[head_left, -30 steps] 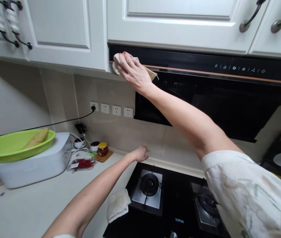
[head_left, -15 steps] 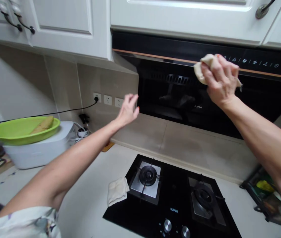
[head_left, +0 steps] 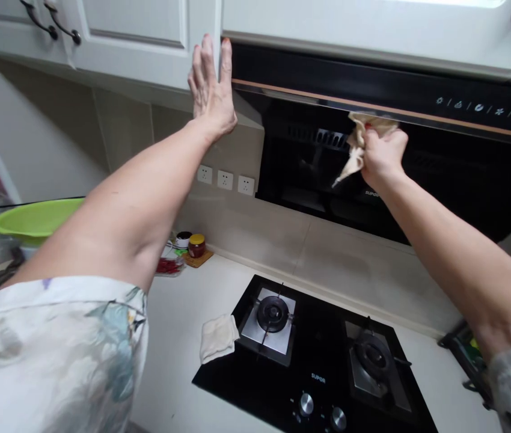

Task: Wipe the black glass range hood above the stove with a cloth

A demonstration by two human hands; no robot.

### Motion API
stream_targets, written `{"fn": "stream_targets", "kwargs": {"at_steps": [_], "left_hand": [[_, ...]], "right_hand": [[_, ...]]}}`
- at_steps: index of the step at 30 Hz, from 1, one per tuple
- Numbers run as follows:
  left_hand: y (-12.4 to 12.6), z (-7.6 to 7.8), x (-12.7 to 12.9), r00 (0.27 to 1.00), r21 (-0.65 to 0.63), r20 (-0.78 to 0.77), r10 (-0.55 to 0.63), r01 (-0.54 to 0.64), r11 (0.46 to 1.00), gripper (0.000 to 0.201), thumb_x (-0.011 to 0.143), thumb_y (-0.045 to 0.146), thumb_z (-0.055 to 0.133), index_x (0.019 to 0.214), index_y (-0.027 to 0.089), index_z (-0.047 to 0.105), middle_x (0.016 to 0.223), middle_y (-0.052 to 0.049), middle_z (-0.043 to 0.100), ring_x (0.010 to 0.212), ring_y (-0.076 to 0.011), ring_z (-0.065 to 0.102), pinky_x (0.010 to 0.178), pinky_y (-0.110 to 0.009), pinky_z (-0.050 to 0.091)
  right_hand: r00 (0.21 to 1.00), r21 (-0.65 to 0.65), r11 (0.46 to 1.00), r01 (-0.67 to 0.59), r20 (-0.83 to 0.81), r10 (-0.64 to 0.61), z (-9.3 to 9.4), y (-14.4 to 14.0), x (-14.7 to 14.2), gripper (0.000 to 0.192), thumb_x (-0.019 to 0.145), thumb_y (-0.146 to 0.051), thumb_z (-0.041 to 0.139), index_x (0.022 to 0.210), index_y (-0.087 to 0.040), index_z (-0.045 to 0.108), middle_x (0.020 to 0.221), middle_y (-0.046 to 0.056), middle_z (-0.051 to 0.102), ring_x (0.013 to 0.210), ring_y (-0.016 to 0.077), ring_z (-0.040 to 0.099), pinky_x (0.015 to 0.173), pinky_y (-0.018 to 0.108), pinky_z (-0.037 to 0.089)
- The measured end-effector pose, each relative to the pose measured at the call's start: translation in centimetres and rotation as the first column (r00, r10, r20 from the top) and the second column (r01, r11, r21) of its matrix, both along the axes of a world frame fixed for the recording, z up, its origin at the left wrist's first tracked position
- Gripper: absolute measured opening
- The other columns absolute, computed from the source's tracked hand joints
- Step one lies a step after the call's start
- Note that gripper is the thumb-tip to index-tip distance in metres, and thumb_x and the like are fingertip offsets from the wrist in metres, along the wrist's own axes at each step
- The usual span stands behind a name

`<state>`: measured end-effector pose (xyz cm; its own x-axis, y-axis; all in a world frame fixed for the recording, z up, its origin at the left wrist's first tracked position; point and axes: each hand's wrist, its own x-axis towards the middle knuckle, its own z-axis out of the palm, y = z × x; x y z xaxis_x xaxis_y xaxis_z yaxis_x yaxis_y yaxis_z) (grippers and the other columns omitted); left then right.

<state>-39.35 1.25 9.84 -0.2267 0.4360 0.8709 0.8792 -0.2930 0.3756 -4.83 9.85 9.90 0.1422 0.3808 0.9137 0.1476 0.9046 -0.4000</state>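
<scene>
My right hand (head_left: 384, 150) is closed on a crumpled cream cleaning cloth (head_left: 355, 157), bunched between thumb and fingers, with one twisted corner hanging down to the left. On my feed the cloth sits at the underside of the black front strip of the range hood (head_left: 309, 72), left of the row of touch icons (head_left: 478, 108); its upper edge meets the strip's lower edge there, though I can't make out how firmly it presses.

My left hand (head_left: 213, 96) is open, fingers spread and pointing up, over the seam between the white wall cabinet (head_left: 138, 24) and the hood's left end. From here I can't tell whether the palm bears on the surface.

Below, I see a second, folded cream cloth (head_left: 218, 338) lying partly on the white countertop (head_left: 172, 343) and partly over the left edge of the black gas stove (head_left: 323, 337). A jar with a yellow lid (head_left: 196, 245) stands on a brown mat (head_left: 202, 260) by the wall, under three sockets (head_left: 225, 180).
</scene>
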Motion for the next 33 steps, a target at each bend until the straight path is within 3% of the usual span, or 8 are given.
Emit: {"fn": "stream_targets", "kwargs": {"at_steps": [6,11,14,19,22,25,29,33], "left_hand": [[-0.3,-0.3,-1.1,0.998,0.001,-0.064,0.017,-0.017,1.000,0.133,0.059,0.057,0.058,0.178,0.030,0.007,0.182,0.017,-0.014,0.165,-0.0234,-0.016,0.135,-0.048,-0.013],[-0.5,-0.1,-1.3,0.988,-0.043,-0.109,0.107,-0.112,0.993,0.113,0.077,0.043,0.054,0.179,0.032,0.007,0.184,0.013,-0.011,0.166,-0.0213,-0.011,0.136,-0.054,-0.007],[-0.4,-0.2,-1.2,0.986,-0.048,-0.101,0.131,-0.137,0.989,0.101,0.087,0.030,0.050,0.177,0.038,0.008,0.184,0.014,-0.010,0.167,-0.0184,-0.009,0.136,-0.059,-0.002],[0.1,-0.2,-1.2,0.972,-0.024,-0.150,0.179,-0.184,0.983,0.101,0.090,0.012,0.052,0.179,0.029,0.006,0.186,-0.001,-0.005,0.169,-0.0299,-0.004,0.133,-0.071,0.007],[0.3,-0.1,-1.0,0.976,-0.016,-0.141,0.166,-0.170,0.985,0.104,0.090,0.017,0.059,0.179,0.029,0.006,0.186,-0.001,-0.005,0.169,-0.0305,-0.005,0.134,-0.069,0.005],[0.5,-0.1,-0.6,0.985,-0.008,-0.123,0.123,-0.125,0.992,0.106,0.088,0.024,0.061,0.178,0.031,0.007,0.185,0.004,-0.006,0.169,-0.0277,-0.007,0.136,-0.065,0.001],[0.7,-0.2,-0.5,0.986,-0.011,-0.116,0.123,-0.125,0.992,0.114,0.079,0.028,0.062,0.178,0.031,0.005,0.185,0.007,-0.008,0.168,-0.0274,-0.010,0.135,-0.066,0.000],[0.7,-0.1,-0.7,0.993,-0.025,-0.089,0.071,-0.074,0.997,0.121,0.071,0.037,0.065,0.177,0.039,0.006,0.183,0.017,-0.009,0.165,-0.0199,-0.014,0.137,-0.059,-0.007]], "right_hand": [[0.909,-0.228,0.882,-0.413,-0.041,0.415,1.2,2.1,-16.4,0.039,0.082,-0.051,0.082,0.091,-0.019,0.062,0.086,0.001,0.066,0.099,0.0157,0.067,0.085,0.029,0.062],[0.838,-0.366,0.755,-0.544,-0.202,0.506,2.0,0.7,-26.1,0.020,0.090,-0.028,0.074,0.092,-0.016,0.058,0.075,-0.006,0.062,0.093,0.0047,0.059,0.100,0.025,0.061],[0.801,-0.381,0.708,-0.595,-0.209,0.561,1.8,-0.7,-24.9,0.011,0.088,-0.021,0.069,0.090,-0.019,0.059,0.078,-0.005,0.064,0.094,0.0087,0.062,0.097,0.029,0.063],[0.811,-0.361,0.731,-0.579,-0.170,0.559,0.6,-3.6,-13.6,0.027,0.065,-0.033,0.078,0.083,-0.025,0.060,0.089,-0.004,0.069,0.112,0.0197,0.067,0.103,0.042,0.063],[0.813,-0.334,0.742,-0.582,-0.223,0.538,0.0,-5.0,-6.8,0.028,0.060,-0.029,0.077,0.083,-0.029,0.061,0.089,-0.005,0.070,0.133,0.0213,0.058,0.121,0.045,0.053],[0.738,-0.317,0.668,-0.674,-0.344,0.581,-0.2,-5.2,-3.4,0.022,0.064,-0.028,0.074,0.079,-0.034,0.059,0.083,-0.004,0.070,0.154,0.0187,0.041,0.131,0.045,0.041],[0.751,-0.327,0.679,-0.657,-0.356,0.556,0.0,-4.0,-5.6,0.018,0.066,-0.025,0.071,0.077,-0.031,0.057,0.076,-0.001,0.065,0.151,0.0198,0.042,0.129,0.044,0.040],[0.768,-0.324,0.698,-0.638,-0.335,0.546,0.8,-2.2,-13.6,0.021,0.073,-0.024,0.074,0.082,-0.021,0.055,0.082,-0.001,0.064,0.119,0.0190,0.063,0.117,0.045,0.050]]}}
